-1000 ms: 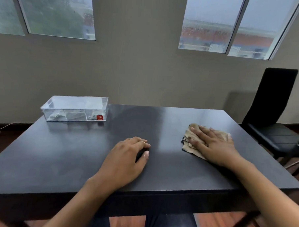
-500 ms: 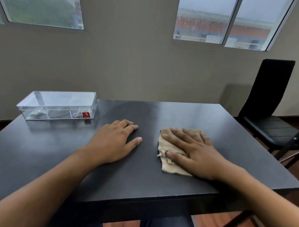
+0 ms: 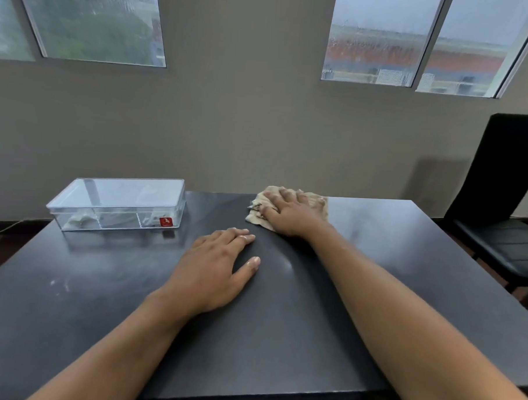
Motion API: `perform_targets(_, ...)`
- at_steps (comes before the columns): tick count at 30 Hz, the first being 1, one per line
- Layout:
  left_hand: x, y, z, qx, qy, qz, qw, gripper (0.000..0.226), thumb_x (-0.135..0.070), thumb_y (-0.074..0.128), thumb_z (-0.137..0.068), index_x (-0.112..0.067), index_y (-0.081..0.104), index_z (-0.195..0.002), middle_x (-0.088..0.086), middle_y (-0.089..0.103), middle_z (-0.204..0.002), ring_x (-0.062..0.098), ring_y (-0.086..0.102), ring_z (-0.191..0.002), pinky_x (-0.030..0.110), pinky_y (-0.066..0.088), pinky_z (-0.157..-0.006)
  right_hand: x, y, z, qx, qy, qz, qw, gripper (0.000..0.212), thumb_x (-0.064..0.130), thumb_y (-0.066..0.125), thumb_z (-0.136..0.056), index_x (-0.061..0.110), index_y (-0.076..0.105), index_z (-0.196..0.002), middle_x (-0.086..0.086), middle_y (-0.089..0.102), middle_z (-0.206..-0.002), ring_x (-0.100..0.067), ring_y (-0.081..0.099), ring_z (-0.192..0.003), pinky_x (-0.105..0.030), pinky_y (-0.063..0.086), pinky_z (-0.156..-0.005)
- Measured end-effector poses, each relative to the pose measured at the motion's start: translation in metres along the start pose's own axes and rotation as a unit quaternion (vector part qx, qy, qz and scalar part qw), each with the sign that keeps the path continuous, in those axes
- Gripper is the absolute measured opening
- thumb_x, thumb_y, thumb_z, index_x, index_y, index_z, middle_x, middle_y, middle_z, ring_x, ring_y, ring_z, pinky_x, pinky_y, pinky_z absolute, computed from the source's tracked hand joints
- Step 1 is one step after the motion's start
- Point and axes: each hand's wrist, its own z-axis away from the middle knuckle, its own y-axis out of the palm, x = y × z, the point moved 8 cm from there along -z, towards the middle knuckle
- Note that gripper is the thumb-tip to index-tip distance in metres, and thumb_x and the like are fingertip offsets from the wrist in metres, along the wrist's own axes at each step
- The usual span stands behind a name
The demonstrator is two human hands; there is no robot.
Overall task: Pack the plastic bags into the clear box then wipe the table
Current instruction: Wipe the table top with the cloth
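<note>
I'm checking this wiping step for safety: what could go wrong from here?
The right hand presses the cloth at the table's far edge; another push might send the cloth over it. A wipe sweeping left could knock the clear box, which sits near the far left corner.

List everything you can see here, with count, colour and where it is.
table: one, black, fills the foreground
clear box: one, transparent with a red label, lid on, far left of the table
plastic bags: count unclear, pale, inside the box
cloth: one, beige, far edge of the table
chair: one, black, right of the table
windows: several, rain-streaked, in the wall behind
left hand: flat on the table
right hand: presses the cloth
</note>
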Motion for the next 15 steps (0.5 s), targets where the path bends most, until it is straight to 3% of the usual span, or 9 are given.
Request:
perform_targets(4, -0.001, 0.000, 0.000, 0.002, -0.001, 0.004, 1.000, 0.057, -0.059, 0.035, -0.100, -0.033, 0.042, -0.150, -0.016, 0.040, -0.157, 0.007, 0.032, -0.147, 0.032, 0.025, -0.120, -0.008, -0.004, 0.009, 0.003, -0.044, 0.000, 0.999, 0.069, 0.076, 0.021, -0.094, 0.052, 0.010, -0.158, 0.015, 0.003, -0.171, -0.019, -0.002, -0.159, -0.055, -0.007, -0.122)
perform_targets(7, -0.006, -0.003, 0.001, 0.008, 0.009, -0.001, 1.000, 0.057, -0.058, 0.036, -0.100, -0.031, 0.044, -0.149, -0.012, 0.042, -0.157, 0.009, 0.034, -0.147, 0.032, 0.026, -0.119, -0.071, -0.017, 0.016, -0.007, 0.004, 0.005, 1.000, 0.087, 0.091, 0.009, -0.081, 0.052, 0.007, -0.158, 0.013, 0.004, -0.172, -0.020, 0.000, -0.159, -0.049, -0.007, -0.126)
perform_targets(11, -0.022, -0.004, -0.002, 0.023, 0.040, -0.001, 0.999, 0.056, -0.058, 0.040, -0.100, -0.029, 0.049, -0.146, -0.010, 0.046, -0.154, 0.009, 0.039, -0.143, 0.029, 0.029, -0.116, -0.158, -0.034, 0.049, -0.021, 0.121, 0.003, 0.992, 0.077, 0.089, 0.011, -0.083, 0.061, 0.004, -0.154, 0.022, 0.001, -0.169, -0.020, 0.000, -0.159, -0.068, -0.011, -0.118)
perform_targets(15, -0.058, 0.001, -0.013, 0.040, 0.085, 0.012, 0.995, 0.050, -0.052, 0.039, -0.102, -0.026, 0.054, -0.142, -0.009, 0.051, -0.149, 0.011, 0.047, -0.136, 0.029, 0.035, -0.111, -0.150, -0.026, 0.100, -0.018, 0.090, 0.014, 0.996, 0.070, 0.083, 0.013, -0.087, 0.062, 0.004, -0.153, 0.021, 0.000, -0.170, -0.018, 0.000, -0.158, -0.063, -0.009, -0.120)
